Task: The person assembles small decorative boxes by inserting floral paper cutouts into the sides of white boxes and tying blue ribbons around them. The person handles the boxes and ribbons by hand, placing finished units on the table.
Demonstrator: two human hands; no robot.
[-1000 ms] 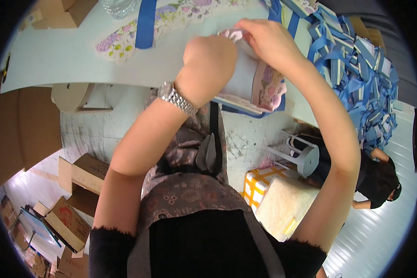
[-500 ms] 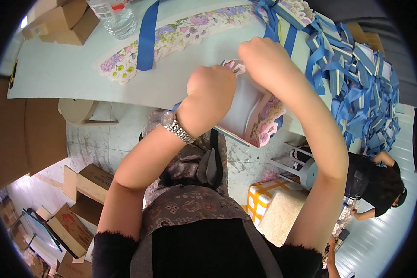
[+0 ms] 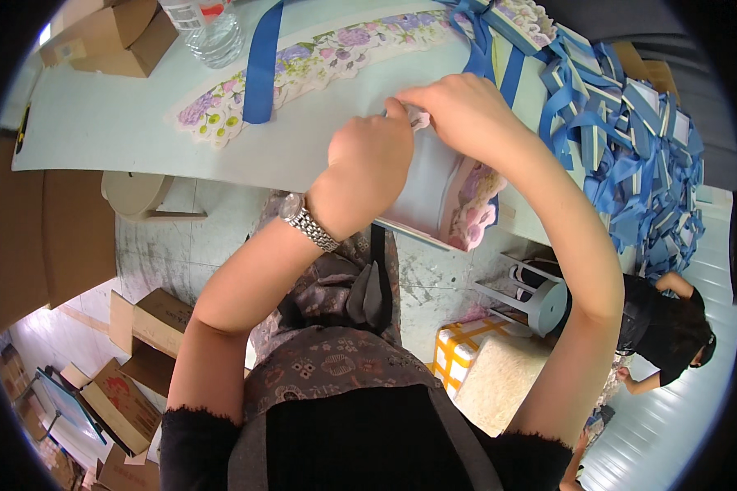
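A shallow box (image 3: 428,182) with a pale blue inside is held at the table's near edge, tilted toward me. Along its inner right wall runs a scalloped floral paper strip (image 3: 472,196), and another bit of that strip shows at the far corner between my hands. My left hand (image 3: 373,159) is closed over the box's left side, its fingers mostly hidden. My right hand (image 3: 450,102) reaches over the far side, fingertips pinched together at the strip's edge, meeting my left thumb. Exactly what lies between the right fingertips is hidden.
A long floral strip (image 3: 336,51) lies on the table with a blue ribbon (image 3: 262,69) across it. A water bottle (image 3: 213,41) and an open carton (image 3: 123,41) stand far left. Blue ribboned boxes (image 3: 630,147) are heaped at right. Another person (image 3: 671,323) works beyond a stool (image 3: 544,307).
My right hand has shifted slightly down, its fingertips stretching left to meet my left thumb. The box's near edge has risen a little. My left hand stays nearly in place.
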